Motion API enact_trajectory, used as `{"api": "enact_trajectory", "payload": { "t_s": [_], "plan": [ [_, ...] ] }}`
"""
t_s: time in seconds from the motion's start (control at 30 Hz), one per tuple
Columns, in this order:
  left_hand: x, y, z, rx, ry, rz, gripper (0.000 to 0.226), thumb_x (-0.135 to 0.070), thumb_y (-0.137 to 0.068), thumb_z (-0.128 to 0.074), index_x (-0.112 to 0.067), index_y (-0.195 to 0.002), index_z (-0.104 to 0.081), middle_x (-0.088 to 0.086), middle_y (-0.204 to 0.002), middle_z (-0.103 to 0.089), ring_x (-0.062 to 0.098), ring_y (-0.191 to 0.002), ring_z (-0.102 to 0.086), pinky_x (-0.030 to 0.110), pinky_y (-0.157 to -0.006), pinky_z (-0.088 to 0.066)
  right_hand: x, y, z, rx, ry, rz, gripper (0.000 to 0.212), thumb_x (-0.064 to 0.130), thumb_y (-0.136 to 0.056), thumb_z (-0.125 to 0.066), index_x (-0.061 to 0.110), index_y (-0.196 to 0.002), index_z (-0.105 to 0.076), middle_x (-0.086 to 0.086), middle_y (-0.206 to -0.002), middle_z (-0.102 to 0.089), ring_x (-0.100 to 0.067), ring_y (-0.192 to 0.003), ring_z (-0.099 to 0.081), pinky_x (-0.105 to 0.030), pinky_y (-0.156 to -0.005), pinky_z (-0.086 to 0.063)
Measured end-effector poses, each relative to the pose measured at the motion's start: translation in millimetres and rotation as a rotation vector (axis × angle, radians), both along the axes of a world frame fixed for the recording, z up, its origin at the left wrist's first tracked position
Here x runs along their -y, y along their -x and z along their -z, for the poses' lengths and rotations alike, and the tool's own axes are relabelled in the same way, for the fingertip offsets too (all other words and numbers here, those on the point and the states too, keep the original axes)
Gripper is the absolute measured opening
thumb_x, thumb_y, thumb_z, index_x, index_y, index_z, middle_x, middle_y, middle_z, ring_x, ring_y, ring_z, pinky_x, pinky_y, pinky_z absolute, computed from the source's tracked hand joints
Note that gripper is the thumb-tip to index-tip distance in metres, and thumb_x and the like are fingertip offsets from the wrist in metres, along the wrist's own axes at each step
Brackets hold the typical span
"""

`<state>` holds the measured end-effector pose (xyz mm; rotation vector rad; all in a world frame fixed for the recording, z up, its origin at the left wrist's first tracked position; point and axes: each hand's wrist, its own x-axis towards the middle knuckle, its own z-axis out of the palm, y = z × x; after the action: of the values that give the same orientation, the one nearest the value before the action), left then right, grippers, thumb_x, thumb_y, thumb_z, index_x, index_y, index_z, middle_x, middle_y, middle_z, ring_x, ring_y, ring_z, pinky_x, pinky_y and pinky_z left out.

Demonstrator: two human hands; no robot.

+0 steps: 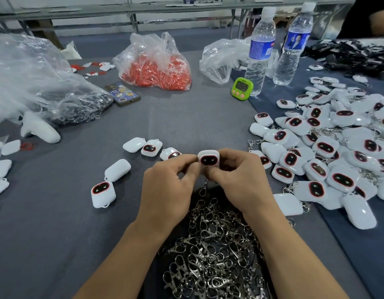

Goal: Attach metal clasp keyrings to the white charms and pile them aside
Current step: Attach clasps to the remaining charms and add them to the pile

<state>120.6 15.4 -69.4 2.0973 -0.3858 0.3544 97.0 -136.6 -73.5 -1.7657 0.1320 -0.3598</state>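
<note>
Two hands [167, 186] [240, 182] pinching charm [208, 158], clasp [204, 187] half-hidden

One view, head-worn, wide-angle. Pitched forward and down onto the grey table [57, 234]. Forearms [122, 255] are seen entering from the bottom edge. Left hand [167, 186] and right hand [240, 182] are framed close, just below centre, with the white charm [208, 159] pinched between them near mid-frame. Far benches [100, 9] are caught along the top. The table is covered from left frame edge to right.
</note>
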Motion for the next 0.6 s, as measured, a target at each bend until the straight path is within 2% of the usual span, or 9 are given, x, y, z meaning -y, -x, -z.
{"api": "enact_trajectory", "payload": {
  "t_s": [0.07,0.1,0.2,0.23,0.27,0.37,0.43,0.5,0.6],
  "plan": [
    [0.0,-1.2,1.4,-0.004,0.022,-0.049,0.013,-0.027,-0.090,-0.072,-0.035,-0.099,-0.077,-0.032,-0.089,-0.071,-0.011,-0.086,-0.067,0.007,-0.080,-0.047,1.6,-1.3,-3.9,0.023,-0.124,0.044,0.012,0.010,-0.085,-0.081,0.021,-0.085,-0.079,0.000,-0.074,-0.077,-0.012,-0.064,-0.066,-0.030,-0.061,-0.054],
    [0.4,-1.5,2.3,-0.022,0.020,-0.075,0.013,-0.026,-0.090,-0.073,-0.035,-0.098,-0.078,-0.032,-0.088,-0.072,-0.010,-0.088,-0.067,0.012,-0.084,-0.050,3.7,-1.2,-7.9,0.064,-0.271,0.068,0.014,0.004,-0.085,-0.079,0.019,-0.085,-0.078,-0.002,-0.073,-0.076,-0.011,-0.062,-0.064,-0.026,-0.059,-0.051],
    [2.2,-0.2,2.8,-0.074,-0.062,-0.120,0.016,-0.027,-0.088,-0.073,-0.038,-0.098,-0.077,-0.028,-0.087,-0.073,0.002,-0.096,-0.067,0.033,-0.094,-0.053,21.1,3.9,-26.3,0.242,-1.065,0.118,0.020,0.007,-0.071,-0.082,0.011,-0.089,-0.077,-0.005,-0.081,-0.077,-0.012,-0.067,-0.071,-0.022,-0.062,-0.057],
    [2.5,0.1,2.5,-0.090,-0.080,-0.120,0.017,-0.027,-0.088,-0.072,-0.038,-0.099,-0.077,-0.026,-0.088,-0.073,0.006,-0.098,-0.067,0.036,-0.095,-0.053,28.5,7.2,-29.3,0.290,-1.249,0.141,0.029,0.011,-0.065,-0.083,0.009,-0.093,-0.077,-0.006,-0.087,-0.078,-0.012,-0.072,-0.074,-0.021,-0.064,-0.059],
    [2.7,0.3,2.4,-0.099,-0.094,-0.120,0.018,-0.025,-0.088,-0.072,-0.038,-0.099,-0.077,-0.025,-0.090,-0.072,0.008,-0.099,-0.067,0.038,-0.095,-0.053,32.9,10.3,-31.5,0.295,-1.297,0.164,0.036,0.014,-0.064,-0.084,0.008,-0.099,-0.077,-0.006,-0.093,-0.079,-0.011,-0.075,-0.075,-0.020,-0.066,-0.059],
    [2.1,-0.3,3.8,-0.066,-0.122,-0.158,0.026,-0.019,-0.085,-0.072,-0.036,-0.104,-0.077,-0.023,-0.097,-0.071,0.010,-0.105,-0.066,0.036,-0.102,-0.050,22.5,9.5,-31.4,0.197,-1.142,0.185,0.039,0.014,-0.064,-0.081,0.007,-0.102,-0.074,-0.007,-0.090,-0.078,-0.010,-0.071,-0.073,-0.018,-0.065,-0.058],
    [1.0,-1.6,4.2,-0.043,-0.162,-0.215,0.037,-0.017,-0.085,-0.070,-0.036,-0.117,-0.073,-0.017,-0.116,-0.068,0.011,-0.120,-0.058,0.023,-0.108,-0.038,10.6,6.0,-29.9,0.141,-0.994,0.173,0.032,0.013,-0.060,-0.080,0.008,-0.092,-0.075,-0.007,-0.079,-0.075,-0.011,-0.064,-0.070,-0.019,-0.062,-0.057],
    [-0.2,-4.1,4.9,-0.066,-0.211,-0.168,0.049,-0.015,-0.089,-0.066,-0.035,-0.133,-0.063,-0.012,-0.144,-0.055,0.006,-0.140,-0.038,0.013,-0.110,-0.020,6.0,3.2,-25.6,0.082,-0.840,0.158,0.020,0.007,-0.068,-0.080,0.010,-0.087,-0.075,-0.008,-0.074,-0.073,-0.013,-0.061,-0.068,-0.020,-0.060,-0.056],
    [-1.3,-7.6,6.4,-0.142,-0.320,-0.002,0.062,-0.019,-0.095,-0.059,-0.034,-0.153,-0.040,-0.013,-0.166,-0.023,0.001,-0.153,-0.009,0.017,-0.117,-0.007,5.9,4.3,-20.3,0.001,-0.624,0.141,0.019,-0.007,-0.083,-0.073,0.012,-0.084,-0.076,-0.010,-0.074,-0.073,-0.014,-0.061,-0.066,-0.023,-0.061,-0.055]
  ]
}}
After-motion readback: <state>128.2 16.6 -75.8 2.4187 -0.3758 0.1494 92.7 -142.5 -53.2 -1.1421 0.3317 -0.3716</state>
